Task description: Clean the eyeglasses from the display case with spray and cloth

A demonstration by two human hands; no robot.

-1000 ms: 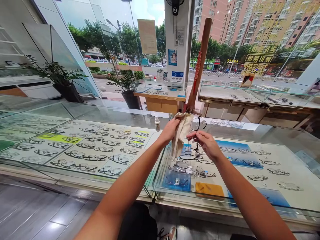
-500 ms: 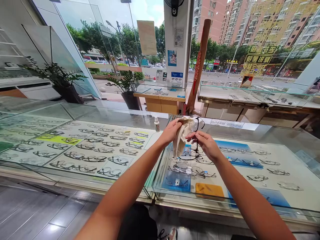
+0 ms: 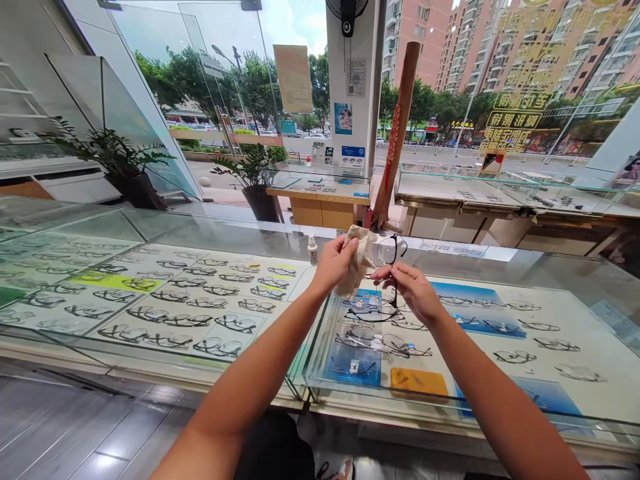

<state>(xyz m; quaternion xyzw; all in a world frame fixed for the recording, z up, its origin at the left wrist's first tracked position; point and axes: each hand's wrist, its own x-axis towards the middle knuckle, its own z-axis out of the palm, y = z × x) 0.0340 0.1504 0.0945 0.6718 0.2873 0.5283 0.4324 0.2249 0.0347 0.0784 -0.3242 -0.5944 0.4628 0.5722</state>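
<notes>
A crumpled beige cloth (image 3: 356,267) hangs from my left hand (image 3: 334,261), whose thumb and fingers are closed on it. Just to its right, my right hand (image 3: 411,285) pinches a pair of dark-framed eyeglasses (image 3: 395,251) above the glass counter. The eyeglasses are turned on end, one round lens upward; the lower part is partly hidden by my fingers. Cloth and upper lens look slightly apart. Behind my left hand, a small white spray bottle (image 3: 313,251) stands on the countertop.
Under the glass lie rows of eyeglass frames (image 3: 220,289) in the left display case. The right case holds more frames, blue display mats (image 3: 465,298) and an orange tray (image 3: 419,383). Beyond the counter are a potted plant (image 3: 261,200) and a wooden post (image 3: 400,127).
My left hand with the cloth has drawn a little left, away from the lens, and the cloth is bunched up more. My right hand holds the eyeglasses nearly still.
</notes>
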